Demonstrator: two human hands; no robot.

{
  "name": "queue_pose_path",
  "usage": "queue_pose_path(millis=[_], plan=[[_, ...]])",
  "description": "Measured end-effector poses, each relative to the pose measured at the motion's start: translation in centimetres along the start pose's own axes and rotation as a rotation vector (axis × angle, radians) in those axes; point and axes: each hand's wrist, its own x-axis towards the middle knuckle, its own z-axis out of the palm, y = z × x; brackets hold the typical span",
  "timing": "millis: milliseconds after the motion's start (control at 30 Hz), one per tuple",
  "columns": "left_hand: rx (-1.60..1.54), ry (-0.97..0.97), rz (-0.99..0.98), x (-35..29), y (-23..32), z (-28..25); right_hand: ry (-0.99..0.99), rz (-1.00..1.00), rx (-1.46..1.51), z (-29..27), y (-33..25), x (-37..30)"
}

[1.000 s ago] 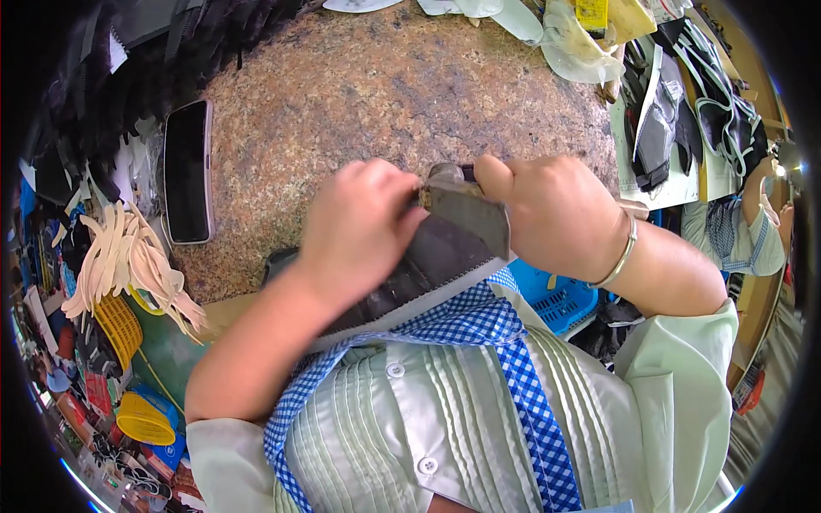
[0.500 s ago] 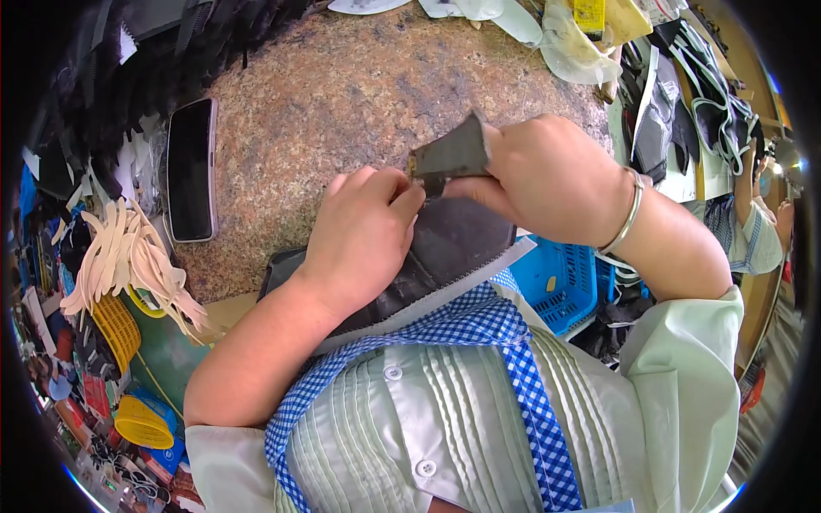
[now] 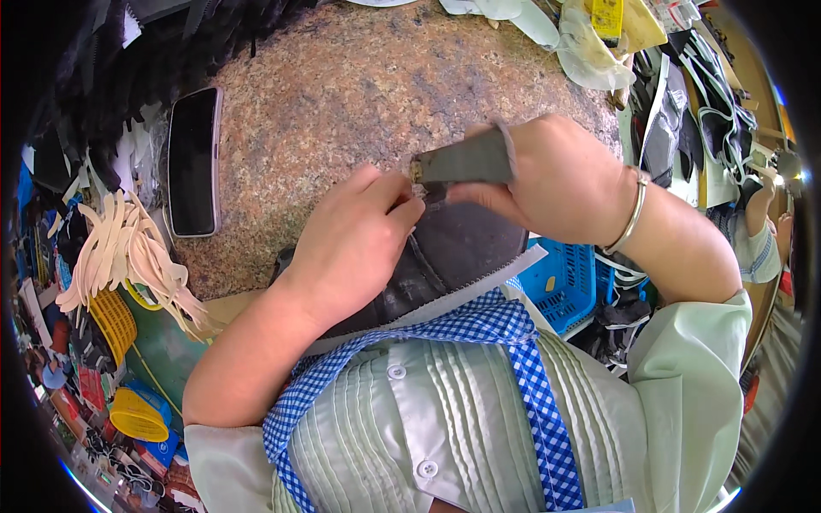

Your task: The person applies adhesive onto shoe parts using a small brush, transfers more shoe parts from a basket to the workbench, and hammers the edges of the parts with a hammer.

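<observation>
A black leather piece (image 3: 466,235) with a jagged pale edge lies across the near edge of the stone slab, against my checked apron. My left hand (image 3: 363,235) presses on it with fingers bent and pinched together at its far edge. In my right hand (image 3: 556,175) is a flared grey metal tool (image 3: 466,161), shaped like a hammer head. Its narrow, yellow-stained end sits just beyond my left fingertips. My right thumb rests beside the leather's far edge. What lies between my left fingertips is hidden.
A phone (image 3: 193,162) lies on the mottled stone slab (image 3: 342,85) at left. Beside it hang beige strips (image 3: 120,256); black strips (image 3: 171,60) heap at the far left. A blue basket (image 3: 560,286) stands at right below the slab. Another person's arm (image 3: 759,209) shows at far right.
The metal tool has tilted flatter and its wide end has shifted right with my right hand. My left hand stays near the leather's edge, barely moved. The whole view has shifted slightly.
</observation>
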Motion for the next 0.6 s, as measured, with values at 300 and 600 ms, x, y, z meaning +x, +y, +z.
queue_pose_path(millis=[300,600], plan=[[-0.106,0.122,0.015,-0.8,-1.2,0.5,-0.104,0.011,0.127,1.0,-0.5,-0.3],[-0.02,0.171,0.024,-1.7,-1.0,0.9,-0.089,-0.03,0.131,1.0,-1.3,-0.5]])
